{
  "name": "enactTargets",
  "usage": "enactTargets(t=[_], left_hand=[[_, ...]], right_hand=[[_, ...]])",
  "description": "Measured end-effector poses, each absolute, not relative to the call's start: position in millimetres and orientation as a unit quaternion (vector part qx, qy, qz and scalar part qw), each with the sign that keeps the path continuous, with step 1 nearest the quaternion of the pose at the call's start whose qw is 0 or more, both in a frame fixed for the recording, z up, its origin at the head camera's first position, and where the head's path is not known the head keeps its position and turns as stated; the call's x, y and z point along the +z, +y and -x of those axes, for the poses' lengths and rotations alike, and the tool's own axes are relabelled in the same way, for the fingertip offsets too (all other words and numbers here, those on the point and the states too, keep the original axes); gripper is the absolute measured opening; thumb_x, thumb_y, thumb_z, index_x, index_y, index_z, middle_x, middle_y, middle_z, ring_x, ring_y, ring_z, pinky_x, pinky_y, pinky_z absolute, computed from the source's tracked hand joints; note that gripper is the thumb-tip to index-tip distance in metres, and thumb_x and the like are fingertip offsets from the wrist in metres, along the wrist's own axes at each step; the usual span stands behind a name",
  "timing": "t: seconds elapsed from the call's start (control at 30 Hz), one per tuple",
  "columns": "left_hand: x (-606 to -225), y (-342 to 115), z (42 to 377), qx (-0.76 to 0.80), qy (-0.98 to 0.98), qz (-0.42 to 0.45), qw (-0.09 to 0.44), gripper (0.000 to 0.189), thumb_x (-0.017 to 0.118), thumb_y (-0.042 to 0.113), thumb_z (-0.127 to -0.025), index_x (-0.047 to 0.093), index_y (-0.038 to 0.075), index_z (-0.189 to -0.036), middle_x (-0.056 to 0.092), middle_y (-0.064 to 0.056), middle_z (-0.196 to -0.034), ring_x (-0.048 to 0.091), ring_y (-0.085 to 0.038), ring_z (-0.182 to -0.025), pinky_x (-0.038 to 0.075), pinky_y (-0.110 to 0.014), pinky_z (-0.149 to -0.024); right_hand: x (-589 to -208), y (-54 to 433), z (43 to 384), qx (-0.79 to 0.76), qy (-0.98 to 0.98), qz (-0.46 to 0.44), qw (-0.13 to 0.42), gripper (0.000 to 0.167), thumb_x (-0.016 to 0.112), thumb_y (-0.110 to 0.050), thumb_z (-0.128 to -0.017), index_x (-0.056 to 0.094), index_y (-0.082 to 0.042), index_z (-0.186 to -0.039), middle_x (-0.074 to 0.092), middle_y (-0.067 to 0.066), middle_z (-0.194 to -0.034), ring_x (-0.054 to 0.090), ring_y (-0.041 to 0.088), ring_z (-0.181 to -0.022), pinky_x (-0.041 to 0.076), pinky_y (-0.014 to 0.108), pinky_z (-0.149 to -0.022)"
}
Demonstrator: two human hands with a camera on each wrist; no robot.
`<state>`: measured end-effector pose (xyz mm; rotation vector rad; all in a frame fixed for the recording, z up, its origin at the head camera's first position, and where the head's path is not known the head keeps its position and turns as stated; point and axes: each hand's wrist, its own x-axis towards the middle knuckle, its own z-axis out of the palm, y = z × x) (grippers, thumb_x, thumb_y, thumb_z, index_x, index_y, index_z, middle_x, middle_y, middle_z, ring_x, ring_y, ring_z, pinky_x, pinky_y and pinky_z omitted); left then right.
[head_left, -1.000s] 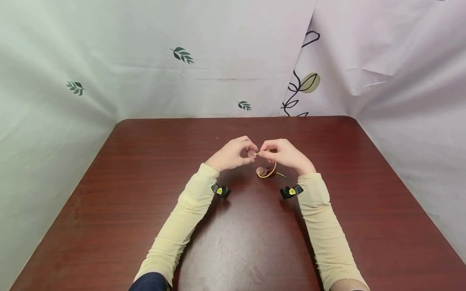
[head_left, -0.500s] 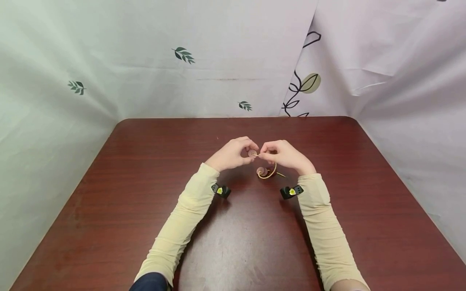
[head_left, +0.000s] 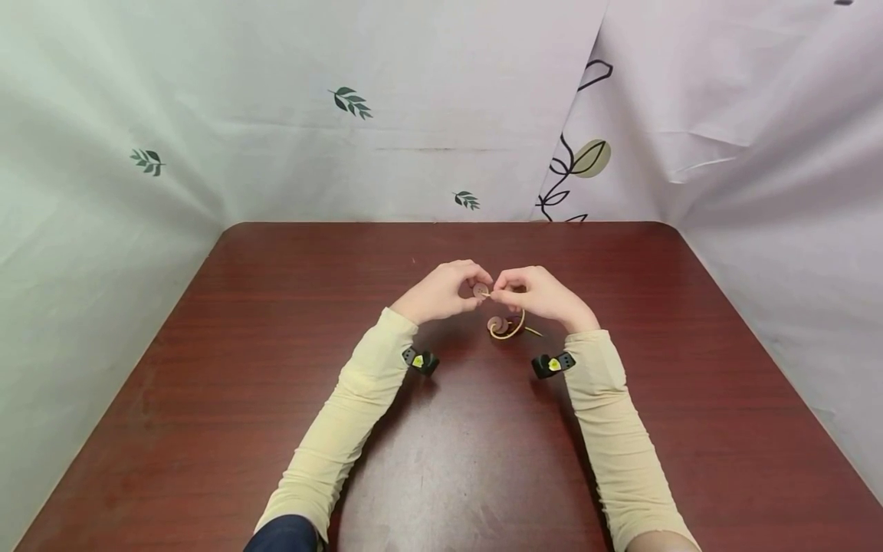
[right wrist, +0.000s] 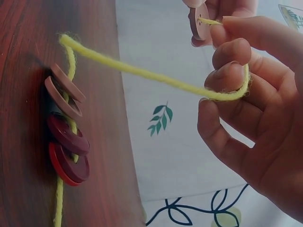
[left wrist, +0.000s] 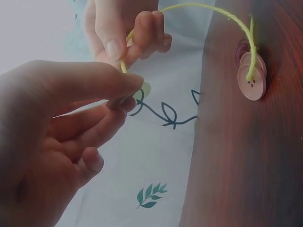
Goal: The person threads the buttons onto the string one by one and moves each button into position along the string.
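Between thumb and fingers, my left hand (head_left: 441, 295) holds a pale pink button (right wrist: 201, 23) by its edge. My right hand (head_left: 545, 295) pinches yellow yarn (right wrist: 151, 80) close to that button, and the yarn's tip meets a hole in it. Whether the yarn comes out on the far side is hidden. From the right fingers the yarn loops down to buttons strung on it on the tabletop: pink buttons (right wrist: 61, 97), a dark maroon button (right wrist: 68, 135) and a red button (right wrist: 59, 165). In the left wrist view the held button is mostly covered by my left fingers.
Everything lies on a reddish-brown wooden table (head_left: 276, 368). A pale cloth (head_left: 414, 77) with leaf prints hangs behind it and along both sides. Dark wrist cameras sit at the inner left wrist (head_left: 421, 360) and inner right wrist (head_left: 552, 365).
Both hands stay almost where they were. The short stretch of yarn between the held button and my right fingertips now slopes slightly downward, with the button a touch nearer those fingertips.
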<state>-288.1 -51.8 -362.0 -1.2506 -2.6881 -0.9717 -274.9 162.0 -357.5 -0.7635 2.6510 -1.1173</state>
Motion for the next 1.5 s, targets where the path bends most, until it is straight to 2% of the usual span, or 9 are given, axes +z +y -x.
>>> enactTargets(t=[0.2,0.43,0.7,1.1,1.33,1.5], left_hand=[[-361.1,-50.6,287.6,-0.311,-0.863,0.397,0.006,0.027,0.069,0.003,-0.083,0.065,0.003,-0.11,0.065,-0.008,-0.096,0.061,-0.023,-0.092,0.05,-0.039,-0.09],[-361.4,-49.9,287.4,-0.308,-0.865,0.396,0.007,0.03,0.069,0.004,-0.083,0.064,0.004,-0.112,0.066,-0.007,-0.097,0.059,-0.021,-0.093,0.049,-0.037,-0.09],[-360.7,-48.3,287.1,-0.314,-0.863,0.396,0.012,0.037,0.069,0.006,-0.083,0.059,0.006,-0.118,0.067,-0.005,-0.1,0.06,-0.018,-0.096,0.048,-0.035,-0.091],[-361.6,-47.2,285.9,-0.341,-0.854,0.394,0.016,0.044,0.07,0.004,-0.082,0.055,0.004,-0.123,0.068,-0.007,-0.1,0.064,-0.017,-0.094,0.051,-0.034,-0.089],[-364.2,-45.8,287.2,-0.358,-0.844,0.398,0.005,0.043,0.069,0.002,-0.082,0.054,0.003,-0.123,0.068,-0.009,-0.099,0.064,-0.018,-0.093,0.053,-0.04,-0.087],[-365.1,-44.8,287.8,-0.358,-0.842,0.404,0.007,0.043,0.069,0.002,-0.082,0.054,0.003,-0.122,0.068,-0.009,-0.098,0.064,-0.018,-0.091,0.053,-0.041,-0.087]], right_hand=[[-358.8,160.2,275.6,-0.378,0.886,0.256,0.082,0.016,0.064,-0.018,-0.092,0.067,-0.003,-0.092,0.055,0.0,-0.065,0.052,0.014,-0.062,0.043,0.026,-0.06],[-361.3,159.3,277.4,-0.384,0.884,0.252,0.084,0.012,0.065,-0.019,-0.092,0.067,-0.008,-0.09,0.055,0.0,-0.064,0.053,0.015,-0.062,0.043,0.026,-0.06],[-363.9,158.6,279.7,-0.379,0.887,0.253,0.075,0.017,0.065,-0.021,-0.093,0.067,-0.004,-0.091,0.055,0.0,-0.063,0.053,0.015,-0.06,0.043,0.025,-0.058],[-365.1,158.2,277.8,-0.387,0.886,0.244,0.074,0.015,0.064,-0.015,-0.092,0.066,-0.001,-0.091,0.055,0.0,-0.063,0.052,0.014,-0.06,0.043,0.025,-0.058],[-363.8,156.8,277.6,-0.387,0.885,0.248,0.08,0.014,0.062,-0.016,-0.093,0.067,-0.003,-0.091,0.055,0.0,-0.065,0.053,0.018,-0.062,0.044,0.026,-0.059],[-364.4,157.1,278.4,-0.383,0.885,0.253,0.083,0.021,0.06,-0.022,-0.096,0.065,-0.003,-0.089,0.054,0.001,-0.064,0.054,0.021,-0.063,0.044,0.027,-0.061]])
